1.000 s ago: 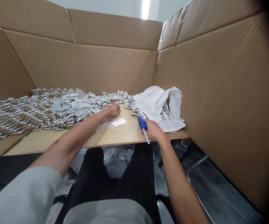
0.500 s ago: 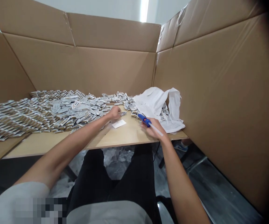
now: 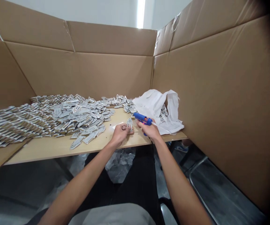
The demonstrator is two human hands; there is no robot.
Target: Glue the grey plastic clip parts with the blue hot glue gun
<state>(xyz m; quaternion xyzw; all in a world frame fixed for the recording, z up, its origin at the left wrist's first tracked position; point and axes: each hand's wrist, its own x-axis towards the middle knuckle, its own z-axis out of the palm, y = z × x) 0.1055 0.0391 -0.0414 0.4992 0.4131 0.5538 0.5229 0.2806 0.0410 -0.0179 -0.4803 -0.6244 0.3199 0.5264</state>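
Note:
My left hand [image 3: 120, 133], fingers closed, holds a small grey oval piece with slots [image 3: 129, 123] upright above the front part of the table. Just right of it, my right hand [image 3: 150, 128] is wrapped round a blue hot glue gun [image 3: 143, 119]. The gun's tip points left toward the grey piece, and a clear glue stick sticks out of its back end. Partly behind my left hand lies a white slip of paper [image 3: 114, 127]. A heap of similar grey pieces [image 3: 83, 117] spreads to the left of my hands.
Neat stacked rows of pieces [image 3: 10, 126] fill the table's left side. White crumpled sheeting [image 3: 149, 101] lies at the right over more pieces. Tall cardboard walls [image 3: 111, 73] enclose the back and sides. The wooden table's front edge [image 3: 55, 153] runs above my legs.
My left hand has come from the heap toward me and right, bringing a grey piece up. My right hand has turned the glue gun to point left. Several pieces now lie nearer the table's front edge.

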